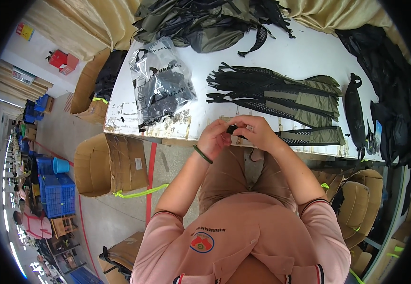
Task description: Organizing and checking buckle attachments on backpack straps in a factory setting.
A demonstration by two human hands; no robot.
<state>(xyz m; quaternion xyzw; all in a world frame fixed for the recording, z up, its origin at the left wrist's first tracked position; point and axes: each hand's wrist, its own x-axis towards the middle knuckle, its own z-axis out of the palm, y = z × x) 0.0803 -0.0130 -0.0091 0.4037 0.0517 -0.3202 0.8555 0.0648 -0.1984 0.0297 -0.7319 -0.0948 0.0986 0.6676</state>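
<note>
My left hand [213, 138] and my right hand [257, 134] meet at the table's near edge, fingers closed on a small black piece [232, 128]. It may be a buckle or a strap end; the fingers hide most of it. Just right of my right hand lies a black mesh and olive fabric strap [312, 136], whose left end passes behind that hand. Beyond it several similar straps [281, 97] are piled, their black webbing ends pointing left. A clear plastic bag [163, 83] of small black parts lies on the left of the table.
The white table [205, 57] carries olive and black fabric [210, 26] at the back. A long black pouch [354, 113] and scissors [370, 137] lie at the right, beside black fabric [395, 90]. Cardboard boxes [111, 165] stand at the left; another box [361, 199] stands at the right.
</note>
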